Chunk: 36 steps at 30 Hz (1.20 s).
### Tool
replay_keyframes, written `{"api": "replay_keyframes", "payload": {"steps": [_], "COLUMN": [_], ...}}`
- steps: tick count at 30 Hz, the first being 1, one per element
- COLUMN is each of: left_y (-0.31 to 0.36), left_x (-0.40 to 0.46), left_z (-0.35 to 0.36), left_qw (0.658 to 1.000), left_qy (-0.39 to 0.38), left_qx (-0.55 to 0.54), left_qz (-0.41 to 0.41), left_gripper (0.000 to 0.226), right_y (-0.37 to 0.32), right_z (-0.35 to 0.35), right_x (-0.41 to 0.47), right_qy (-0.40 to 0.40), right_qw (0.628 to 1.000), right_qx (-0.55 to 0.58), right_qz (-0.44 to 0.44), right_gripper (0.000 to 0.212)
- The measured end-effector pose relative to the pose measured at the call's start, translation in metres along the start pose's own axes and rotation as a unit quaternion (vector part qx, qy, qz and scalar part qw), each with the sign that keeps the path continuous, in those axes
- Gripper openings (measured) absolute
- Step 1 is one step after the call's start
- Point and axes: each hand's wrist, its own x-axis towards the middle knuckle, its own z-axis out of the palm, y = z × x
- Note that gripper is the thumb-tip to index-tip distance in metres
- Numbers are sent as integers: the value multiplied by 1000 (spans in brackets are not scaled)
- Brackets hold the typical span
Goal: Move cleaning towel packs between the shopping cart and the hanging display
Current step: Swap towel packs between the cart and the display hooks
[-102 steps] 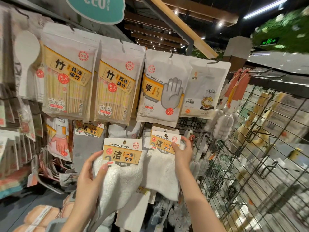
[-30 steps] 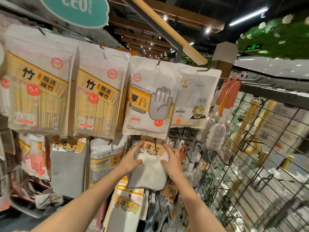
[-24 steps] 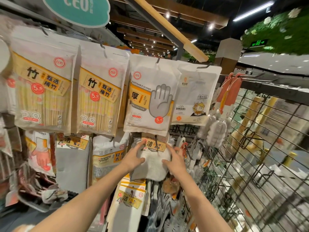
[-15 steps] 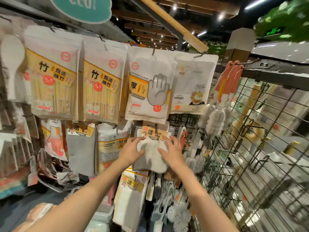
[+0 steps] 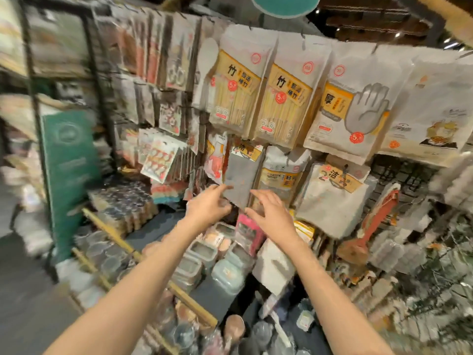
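My left hand and right hand, fingers loose and holding nothing, have let go of the white towel pack. It now hangs on the display, right of my hands, so this pack looks placed.

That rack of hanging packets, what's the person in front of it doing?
A person is working at a shop's hanging display. Both hands are empty: the left hand and right hand reach, fingers spread, toward a grey cloth pack hanging on the rack. The left fingertips are at its lower edge; the picture is too blurred to tell whether they touch. A white cleaning towel pack hangs on its hook to the right, under the disposable gloves bag.
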Motion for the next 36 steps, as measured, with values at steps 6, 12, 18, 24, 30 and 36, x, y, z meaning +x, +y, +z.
{"api": "replay_keyframes", "payload": {"steps": [6,12,18,24,30,36], "left_y": [-98,-189,-278,-370,-447,-506], "left_x": [-78,-158,-247,-326,-387,-449], "left_z": [-55,-119,-175,-225,-257,-273], "left_qw": [992,966,923,882,848,817], "left_qy": [62,125,184,216,235,264], "left_qx": [36,51,82,78,64,40], "left_qz": [-104,-220,-328,-412,-470,-511], "left_gripper": [54,54,58,58,61,60], "right_y": [-112,-241,-372,-502,-602,-685], "right_z": [62,117,181,241,301,351], "right_x": [19,30,23,17,6,-16], "right_qy": [-73,-101,-152,-177,-200,-247], "right_qw": [986,955,909,865,839,802], "right_qx": [9,43,90,119,121,129], "right_qz": [-149,-276,-378,-455,-492,-528], "right_gripper": [58,59,58,57,62,63]}}
